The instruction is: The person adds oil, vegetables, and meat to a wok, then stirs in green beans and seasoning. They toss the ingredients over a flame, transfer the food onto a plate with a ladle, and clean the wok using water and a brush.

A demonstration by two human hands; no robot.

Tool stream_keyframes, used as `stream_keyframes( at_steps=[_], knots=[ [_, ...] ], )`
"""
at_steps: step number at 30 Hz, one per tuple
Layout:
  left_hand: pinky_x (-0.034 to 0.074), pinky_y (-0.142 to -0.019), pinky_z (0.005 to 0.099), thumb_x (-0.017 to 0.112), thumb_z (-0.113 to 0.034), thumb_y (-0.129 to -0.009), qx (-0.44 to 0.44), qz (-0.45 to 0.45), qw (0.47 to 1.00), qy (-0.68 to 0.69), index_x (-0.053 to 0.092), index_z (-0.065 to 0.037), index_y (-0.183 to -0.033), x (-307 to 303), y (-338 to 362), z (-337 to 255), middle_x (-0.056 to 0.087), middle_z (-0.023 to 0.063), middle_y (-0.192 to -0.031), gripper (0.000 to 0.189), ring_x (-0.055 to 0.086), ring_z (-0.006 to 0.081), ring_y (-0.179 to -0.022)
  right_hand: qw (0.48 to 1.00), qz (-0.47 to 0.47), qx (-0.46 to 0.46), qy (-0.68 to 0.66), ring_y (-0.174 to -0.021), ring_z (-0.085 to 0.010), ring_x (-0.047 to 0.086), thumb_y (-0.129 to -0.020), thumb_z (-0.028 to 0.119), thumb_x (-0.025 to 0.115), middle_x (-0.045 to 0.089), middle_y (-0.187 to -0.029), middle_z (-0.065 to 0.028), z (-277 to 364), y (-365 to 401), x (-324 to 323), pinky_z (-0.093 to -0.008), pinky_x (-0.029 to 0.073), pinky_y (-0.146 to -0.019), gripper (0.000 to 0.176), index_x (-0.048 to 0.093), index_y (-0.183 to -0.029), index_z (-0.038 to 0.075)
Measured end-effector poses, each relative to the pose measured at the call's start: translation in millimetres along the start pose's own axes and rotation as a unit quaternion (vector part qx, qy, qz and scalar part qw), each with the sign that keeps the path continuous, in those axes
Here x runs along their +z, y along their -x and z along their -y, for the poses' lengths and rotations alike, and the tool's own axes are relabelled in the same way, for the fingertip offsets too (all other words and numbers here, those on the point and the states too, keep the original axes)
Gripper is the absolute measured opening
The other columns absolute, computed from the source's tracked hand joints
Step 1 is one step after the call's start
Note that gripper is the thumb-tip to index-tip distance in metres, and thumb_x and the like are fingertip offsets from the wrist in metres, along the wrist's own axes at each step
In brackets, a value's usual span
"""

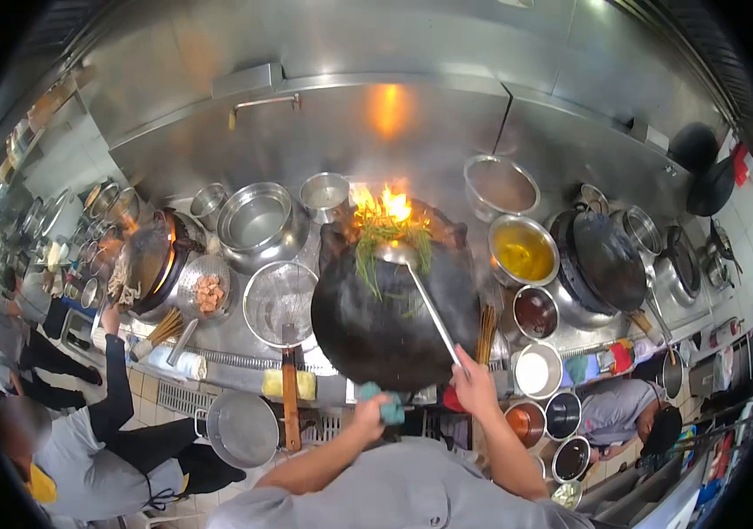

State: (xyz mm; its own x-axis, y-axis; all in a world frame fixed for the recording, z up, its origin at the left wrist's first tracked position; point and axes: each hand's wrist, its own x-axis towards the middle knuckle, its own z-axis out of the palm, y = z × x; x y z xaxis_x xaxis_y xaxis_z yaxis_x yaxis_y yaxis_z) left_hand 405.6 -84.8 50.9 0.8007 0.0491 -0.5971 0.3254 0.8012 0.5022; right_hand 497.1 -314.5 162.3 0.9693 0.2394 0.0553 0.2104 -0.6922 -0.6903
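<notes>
Over the burner, a large black wok (394, 339) is tilted with flames (387, 207) rising at its far rim. Long green vegetables (374, 242) are in the air and on the wok near the flames. A ladle (429, 300) reaches from my right hand (473, 383) up to the greens, its bowl partly under them. My right fingers are wrapped round its handle. At the wok's near edge, my left hand (366, 419) is closed on a green cloth (383, 403); the wok's handle beneath it is hidden.
Left of the wok stand a mesh strainer (280, 264), a steel pot (255, 220) and a perforated ladle with meat pieces (209, 294). A bowl of yellow oil (524, 249) and sauce pots (536, 311) are on the right. Other people (85, 458) work on both sides.
</notes>
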Motion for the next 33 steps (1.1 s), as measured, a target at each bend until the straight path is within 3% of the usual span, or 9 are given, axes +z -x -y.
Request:
stream_keyframes(
  at_steps=[4,6,10,17,21,26,30,31,33],
  knots=[
    [0.055,-0.073,0.0458,0.066,-0.013,-0.088,-0.032,-0.065,0.997,0.032,0.062,-0.011,-0.1,27.9,-27.9,-15.9,0.066,0.008,-0.094,0.013,0.066,0.0246,-0.088,0.986,0.084,0.13,-0.058,-0.098,-0.039,0.074,-0.096,0.018,0.067,0.073,-0.11,-0.026,-0.8,45.4,-46.4,-0.0411,0.055,-0.087,0.046,0.064,-0.142,0.015],
    [0.051,-0.063,0.0412,0.063,-0.011,-0.088,-0.032,-0.1,0.994,0.023,0.06,-0.01,-0.093,83.7,4.5,-64.7,0.063,0.0071,-0.088,0.006,0.063,0.0242,-0.076,0.985,0.126,0.112,-0.028,-0.095,-0.0392,0.073,-0.095,0.02,0.068,0.074,-0.106,-0.0244,9.8,73.5,-89.3,-0.0433,0.055,-0.09,0.046,0.065,-0.142,0.018],
    [0.056,-0.07,0.0453,0.063,-0.011,-0.092,-0.092,-0.039,0.995,0.001,0.062,-0.011,-0.095,50.9,-2.6,-59.5,0.066,0.0079,-0.087,0.004,0.066,0.0237,-0.077,0.986,0.154,0.039,0.044,-0.1,-0.0434,0.072,-0.095,0.024,0.068,0.073,-0.105,-0.0268,2.6,87.0,-138.8,-0.0453,0.054,-0.096,0.045,0.065,-0.14,0.02],
    [0.06,-0.075,0.0467,0.064,-0.009,-0.092,-0.023,-0.03,0.999,-0.024,0.064,-0.006,-0.107,14.8,-58.6,-28.8,0.067,0.0101,-0.095,0.015,0.069,0.0263,-0.085,0.997,0.044,0.055,0.013,-0.099,-0.048,0.068,-0.098,0.025,0.063,0.07,-0.106,-0.0298,-20.6,-17.2,12.9,-0.0529,0.054,-0.085,0.047,0.061,-0.144,0.023],
    [0.06,-0.078,0.0488,0.064,-0.008,-0.092,0.004,0.013,1.0,-0.007,0.061,-0.007,-0.111,-1.3,-5.6,-7.9,0.066,0.0106,-0.105,0.019,0.068,0.0279,-0.09,1.0,-0.009,0.008,-0.013,-0.092,-0.0473,0.069,-0.097,0.021,0.065,0.071,-0.102,-0.0283,-10.9,8.1,-16.4,-0.0502,0.055,-0.082,0.048,0.061,-0.145,0.022],
    [0.054,-0.067,0.043,0.061,-0.009,-0.09,-0.055,-0.087,0.994,0.04,0.06,-0.01,-0.091,80.9,-13.2,-63.7,0.063,0.0071,-0.083,0.002,0.063,0.0246,-0.07,0.988,0.119,0.098,-0.008,-0.093,-0.044,0.072,-0.094,0.019,0.068,0.071,-0.103,-0.0276,-6.8,73.6,-91.7,-0.0459,0.056,-0.083,0.047,0.065,-0.141,0.021],
    [0.056,-0.063,0.041,0.064,-0.01,-0.09,-0.076,-0.008,0.997,0.016,0.058,-0.015,-0.091,46.4,-2.4,-45.8,0.06,0.0056,-0.079,0.008,0.065,0.0245,-0.073,0.99,0.128,0.038,0.048,-0.085,-0.0315,0.076,-0.094,0.017,0.068,0.074,-0.1,-0.0252,-6.5,89.1,-118.6,-0.0369,0.056,-0.082,0.045,0.067,-0.138,0.013],
    [0.056,-0.064,0.0411,0.065,-0.011,-0.089,-0.054,0.032,0.998,0.025,0.06,-0.016,-0.093,49.0,-3.7,-50.0,0.061,0.0052,-0.079,0.008,0.065,0.0241,-0.072,0.979,0.181,0.073,0.06,-0.085,-0.0334,0.076,-0.095,0.017,0.066,0.073,-0.099,-0.0261,6.6,71.2,-118.4,-0.0408,0.057,-0.082,0.046,0.065,-0.141,0.015],
    [0.057,-0.07,0.0459,0.066,-0.013,-0.089,-0.048,-0.06,0.997,0.007,0.062,-0.014,-0.099,54.0,-44.9,-47.5,0.066,0.0067,-0.087,0.01,0.068,0.0261,-0.078,0.991,0.126,0.027,0.034,-0.083,-0.0378,0.074,-0.096,0.017,0.064,0.072,-0.098,-0.0271,-17.8,39.1,-63.7,-0.0457,0.056,-0.08,0.049,0.061,-0.145,0.015]
  ],
)
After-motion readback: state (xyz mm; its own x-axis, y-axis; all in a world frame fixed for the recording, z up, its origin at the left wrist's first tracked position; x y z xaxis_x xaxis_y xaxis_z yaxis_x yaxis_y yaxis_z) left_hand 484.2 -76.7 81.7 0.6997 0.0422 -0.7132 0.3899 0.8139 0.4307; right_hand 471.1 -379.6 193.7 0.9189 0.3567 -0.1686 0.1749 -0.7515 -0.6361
